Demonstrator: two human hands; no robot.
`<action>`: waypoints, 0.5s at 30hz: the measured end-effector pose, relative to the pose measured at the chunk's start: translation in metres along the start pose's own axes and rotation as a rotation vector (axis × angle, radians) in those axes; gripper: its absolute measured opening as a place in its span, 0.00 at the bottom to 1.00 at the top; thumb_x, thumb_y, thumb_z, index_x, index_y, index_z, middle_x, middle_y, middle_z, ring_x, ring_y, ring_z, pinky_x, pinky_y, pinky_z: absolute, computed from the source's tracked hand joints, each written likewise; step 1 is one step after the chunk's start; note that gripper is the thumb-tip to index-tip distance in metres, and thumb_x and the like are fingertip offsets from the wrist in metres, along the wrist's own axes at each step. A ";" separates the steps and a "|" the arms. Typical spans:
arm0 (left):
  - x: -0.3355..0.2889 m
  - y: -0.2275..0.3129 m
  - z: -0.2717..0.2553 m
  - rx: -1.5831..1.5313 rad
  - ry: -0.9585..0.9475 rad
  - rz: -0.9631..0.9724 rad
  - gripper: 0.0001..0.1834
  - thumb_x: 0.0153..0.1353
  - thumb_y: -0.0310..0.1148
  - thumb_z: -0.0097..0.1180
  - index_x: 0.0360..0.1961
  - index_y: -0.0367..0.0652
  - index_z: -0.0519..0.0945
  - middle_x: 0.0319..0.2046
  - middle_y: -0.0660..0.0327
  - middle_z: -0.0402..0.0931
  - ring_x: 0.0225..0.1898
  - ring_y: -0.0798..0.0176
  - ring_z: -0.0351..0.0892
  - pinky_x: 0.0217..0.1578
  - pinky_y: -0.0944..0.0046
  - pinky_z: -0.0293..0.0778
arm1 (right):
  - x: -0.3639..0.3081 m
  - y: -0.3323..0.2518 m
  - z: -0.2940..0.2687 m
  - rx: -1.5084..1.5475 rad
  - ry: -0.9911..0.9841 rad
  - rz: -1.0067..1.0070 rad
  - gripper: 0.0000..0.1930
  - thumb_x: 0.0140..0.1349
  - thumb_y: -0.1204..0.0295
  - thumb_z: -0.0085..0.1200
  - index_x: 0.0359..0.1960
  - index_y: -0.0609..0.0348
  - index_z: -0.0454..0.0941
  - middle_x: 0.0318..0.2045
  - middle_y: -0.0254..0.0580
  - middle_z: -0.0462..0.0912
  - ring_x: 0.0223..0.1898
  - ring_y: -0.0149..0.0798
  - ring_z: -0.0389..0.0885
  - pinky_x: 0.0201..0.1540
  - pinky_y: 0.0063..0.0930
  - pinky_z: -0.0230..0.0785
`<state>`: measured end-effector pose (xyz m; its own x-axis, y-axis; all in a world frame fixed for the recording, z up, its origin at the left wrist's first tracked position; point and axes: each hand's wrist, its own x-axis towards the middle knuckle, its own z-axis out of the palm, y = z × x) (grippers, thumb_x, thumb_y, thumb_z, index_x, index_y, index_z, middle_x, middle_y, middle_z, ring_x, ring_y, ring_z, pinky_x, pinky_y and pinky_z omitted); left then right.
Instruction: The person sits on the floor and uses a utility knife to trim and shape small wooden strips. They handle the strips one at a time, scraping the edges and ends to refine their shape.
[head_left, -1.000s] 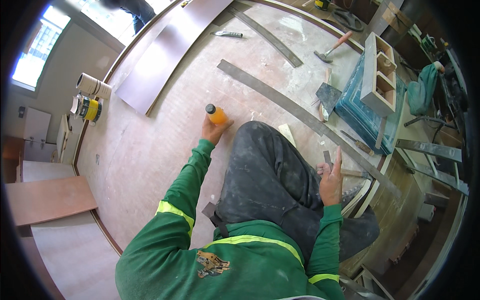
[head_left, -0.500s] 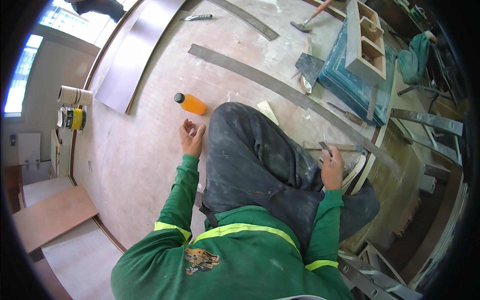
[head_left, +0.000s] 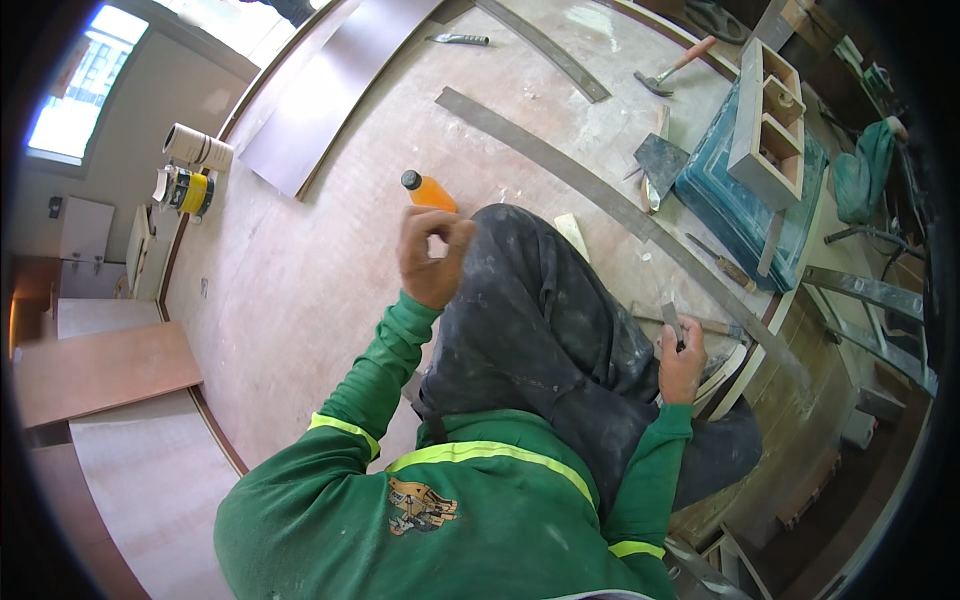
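My left hand (head_left: pixel 434 258) is raised beside my bent knee, its thumb and fingers curled into a ring with nothing visible in them. Just beyond it, an orange bottle with a dark cap (head_left: pixel 428 190) stands on the work surface, its lower part hidden by the hand. At the right, my right hand (head_left: pixel 681 365) is closed around a short flat grey blade (head_left: pixel 671 318), which points up and away from me. Behind that hand lies a wooden-handled tool (head_left: pixel 700 322), partly covered. A pale block (head_left: pixel 572 237) rests past my knee.
Long metal strips (head_left: pixel 550 150) cross the dusty board. A hammer (head_left: pixel 655 82), a trowel blade (head_left: pixel 660 160) and a chisel-like tool (head_left: pixel 735 270) lie at the right. A wooden compartment box (head_left: pixel 745 150) sits on a teal case (head_left: pixel 710 190). Cans (head_left: pixel 185 192) stand at the left edge; a ladder (head_left: pixel 865 285) is at the right.
My left hand has risen toward the bottle and now overlaps its base; its fingers have closed into a ring. The right hand still grips the blade, slightly turned. The whole view has shifted.
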<state>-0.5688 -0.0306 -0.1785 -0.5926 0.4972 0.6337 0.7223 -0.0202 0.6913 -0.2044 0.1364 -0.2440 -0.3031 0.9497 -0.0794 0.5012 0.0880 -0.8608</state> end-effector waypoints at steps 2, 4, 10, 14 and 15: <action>-0.006 -0.029 -0.019 0.113 0.201 -0.030 0.09 0.67 0.20 0.63 0.45 0.38 0.76 0.36 0.60 0.76 0.36 0.68 0.75 0.41 0.67 0.75 | -0.004 -0.001 -0.009 -0.063 0.027 -0.011 0.10 0.71 0.71 0.59 0.48 0.64 0.81 0.32 0.40 0.84 0.34 0.31 0.79 0.40 0.31 0.73; 0.013 -0.068 -0.038 0.051 0.434 -0.165 0.07 0.72 0.27 0.60 0.44 0.38 0.73 0.35 0.60 0.75 0.38 0.69 0.74 0.42 0.67 0.74 | -0.002 0.006 -0.016 -0.048 0.082 0.033 0.10 0.72 0.70 0.59 0.45 0.65 0.81 0.31 0.38 0.82 0.33 0.30 0.77 0.39 0.31 0.72; 0.177 -0.230 -0.024 0.155 -0.064 -0.345 0.32 0.69 0.50 0.65 0.59 0.32 0.76 0.46 0.52 0.81 0.48 0.57 0.80 0.54 0.59 0.76 | -0.002 0.012 -0.009 -0.075 0.168 0.015 0.10 0.70 0.69 0.62 0.38 0.65 0.81 0.28 0.35 0.78 0.30 0.29 0.73 0.37 0.30 0.69; 0.213 -0.378 0.104 0.350 -0.509 -0.690 0.58 0.58 0.63 0.70 0.75 0.31 0.62 0.73 0.37 0.64 0.75 0.41 0.62 0.73 0.49 0.63 | -0.017 0.005 -0.022 -0.045 0.229 0.074 0.10 0.67 0.71 0.65 0.35 0.64 0.79 0.28 0.36 0.76 0.31 0.31 0.72 0.36 0.30 0.68; 0.218 -0.419 0.115 0.410 -0.614 -0.712 0.57 0.59 0.60 0.70 0.76 0.32 0.59 0.73 0.40 0.65 0.74 0.43 0.64 0.73 0.49 0.62 | -0.011 0.007 -0.027 -0.057 0.254 0.048 0.10 0.66 0.71 0.66 0.35 0.64 0.78 0.29 0.36 0.75 0.31 0.31 0.72 0.37 0.30 0.67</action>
<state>-0.9593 0.1854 -0.3697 -0.7301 0.6383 -0.2439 0.4088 0.6940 0.5926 -0.1758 0.1345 -0.2357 -0.0687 0.9975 0.0156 0.5572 0.0514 -0.8288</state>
